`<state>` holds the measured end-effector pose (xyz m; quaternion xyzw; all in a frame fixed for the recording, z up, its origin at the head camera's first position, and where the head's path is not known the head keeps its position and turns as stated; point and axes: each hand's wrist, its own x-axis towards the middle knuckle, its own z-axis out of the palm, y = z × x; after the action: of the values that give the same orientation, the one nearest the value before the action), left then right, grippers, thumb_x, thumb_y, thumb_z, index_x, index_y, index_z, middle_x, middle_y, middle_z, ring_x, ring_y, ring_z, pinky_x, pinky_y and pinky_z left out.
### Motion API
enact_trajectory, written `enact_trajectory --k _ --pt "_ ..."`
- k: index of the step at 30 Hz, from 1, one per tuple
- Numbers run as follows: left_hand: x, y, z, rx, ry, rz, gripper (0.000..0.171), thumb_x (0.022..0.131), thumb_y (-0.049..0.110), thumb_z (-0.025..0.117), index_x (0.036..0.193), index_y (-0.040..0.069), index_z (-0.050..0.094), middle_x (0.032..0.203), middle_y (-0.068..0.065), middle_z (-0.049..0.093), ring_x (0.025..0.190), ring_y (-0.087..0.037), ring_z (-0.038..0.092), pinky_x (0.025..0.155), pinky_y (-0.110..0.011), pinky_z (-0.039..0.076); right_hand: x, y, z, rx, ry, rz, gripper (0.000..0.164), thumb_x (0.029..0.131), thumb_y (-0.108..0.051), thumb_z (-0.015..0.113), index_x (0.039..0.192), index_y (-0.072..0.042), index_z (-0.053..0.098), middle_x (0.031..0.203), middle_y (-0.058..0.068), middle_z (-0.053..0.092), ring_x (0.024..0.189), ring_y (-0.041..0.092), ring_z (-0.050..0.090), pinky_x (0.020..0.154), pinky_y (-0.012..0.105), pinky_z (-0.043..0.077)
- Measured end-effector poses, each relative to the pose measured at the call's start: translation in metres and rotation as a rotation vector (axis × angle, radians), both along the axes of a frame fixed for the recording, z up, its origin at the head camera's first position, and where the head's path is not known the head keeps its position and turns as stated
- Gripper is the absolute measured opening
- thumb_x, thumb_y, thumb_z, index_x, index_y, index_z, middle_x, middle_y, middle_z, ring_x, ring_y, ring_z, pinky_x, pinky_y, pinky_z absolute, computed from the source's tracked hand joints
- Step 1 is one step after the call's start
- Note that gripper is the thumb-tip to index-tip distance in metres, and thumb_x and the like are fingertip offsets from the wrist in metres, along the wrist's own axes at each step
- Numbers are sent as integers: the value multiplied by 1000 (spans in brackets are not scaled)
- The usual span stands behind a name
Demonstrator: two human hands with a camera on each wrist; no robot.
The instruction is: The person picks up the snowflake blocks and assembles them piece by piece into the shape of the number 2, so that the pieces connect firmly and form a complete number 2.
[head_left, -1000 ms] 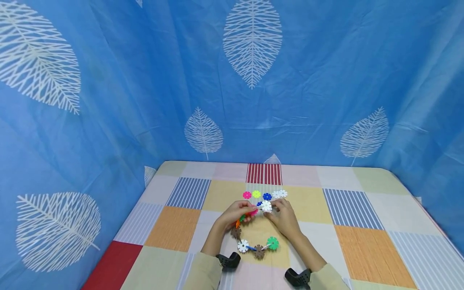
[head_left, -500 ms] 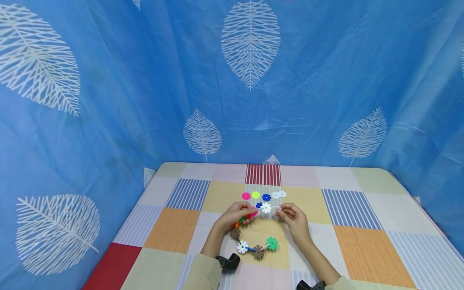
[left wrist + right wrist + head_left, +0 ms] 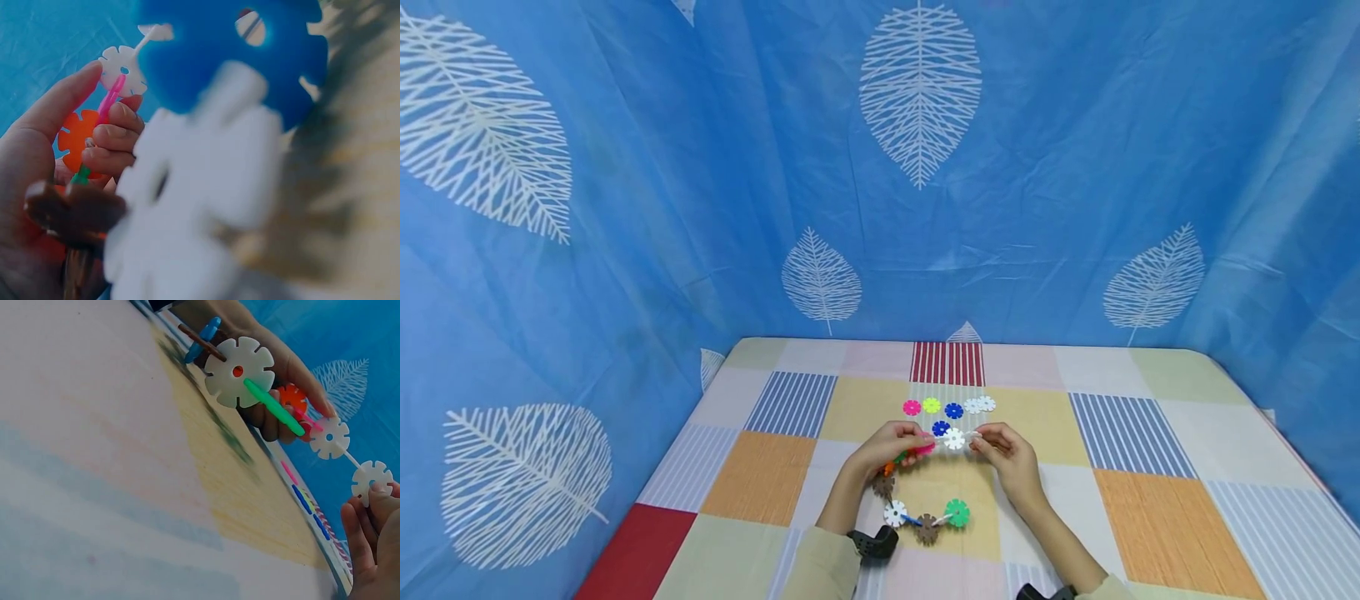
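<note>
A chain of slotted snowflake discs hangs from my left hand (image 3: 887, 446) and curves down to a green disc (image 3: 957, 512) at its free end. Thumb and fingers of that hand pinch the chain by a pink disc (image 3: 111, 100) and a white disc (image 3: 123, 69), with an orange disc (image 3: 78, 140) against the fingers. My right hand (image 3: 1011, 458) pinches the white end disc (image 3: 372, 478). Between the hands, a white disc (image 3: 954, 439) faces up. In the left wrist view, a blurred blue disc (image 3: 181, 62) and white disc fill the near part.
Loose discs lie in a row behind the hands: pink (image 3: 912, 407), yellow (image 3: 932, 405), blue (image 3: 953, 411) and two overlapping white ones (image 3: 981, 404). Another blue disc (image 3: 941, 428) shows just in front of them. A blue leaf-print curtain (image 3: 1037, 167) backs the patchwork-covered table (image 3: 1150, 450).
My right hand has drawn back to the right from the middle white disc and now pinches the white disc at the end. The hanging chain has swung slightly left; my left hand stays nearly put.
</note>
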<state>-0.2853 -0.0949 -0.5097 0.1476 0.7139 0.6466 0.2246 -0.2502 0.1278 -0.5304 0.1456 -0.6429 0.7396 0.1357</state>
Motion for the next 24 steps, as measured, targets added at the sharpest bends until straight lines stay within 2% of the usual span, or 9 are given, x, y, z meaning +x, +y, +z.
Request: enact_trajectory --k 3,7,13,18,21,24 --pt "0 0 0 -5 0 -19 21 90 20 61 75 7 56 65 -3 57 50 -10 43 46 -18 39 1 1 -1 46 2 -2 12 82 6 63 93 11 60 83 18 65 74 17 65 66 33 55" --pt "0 0 0 -28 15 -60 21 90 19 60 75 5 56 65 -2 58 49 -9 44 45 -18 39 3 1 1 168 43 -7 8 82 5 64 89 6 65 83 19 65 73 18 66 66 31 56" --pt "1 0 0 -32 49 -94 20 91 15 59 74 4 56 64 -1 57 48 -8 44 44 -17 38 10 3 16 273 172 25 11 76 16 63 83 7 65 78 21 65 67 30 65 63 31 55" --pt "1 -2 1 -39 50 -102 20 92 15 57 74 6 55 63 0 55 49 -8 43 44 -17 37 15 4 29 366 284 88 14 76 17 63 86 8 65 76 19 67 66 27 66 61 26 55" --pt "0 -3 2 -40 32 -92 19 92 16 58 75 6 55 63 0 55 49 -8 43 45 -17 37 16 4 31 366 285 92 15 77 16 63 90 9 66 79 19 67 68 28 66 62 26 55" --pt "-1 -3 1 -28 9 -66 19 91 17 59 76 7 55 65 -1 56 50 -8 44 45 -17 37 15 2 30 313 242 96 17 79 16 61 95 12 64 83 23 66 70 33 65 65 30 55"
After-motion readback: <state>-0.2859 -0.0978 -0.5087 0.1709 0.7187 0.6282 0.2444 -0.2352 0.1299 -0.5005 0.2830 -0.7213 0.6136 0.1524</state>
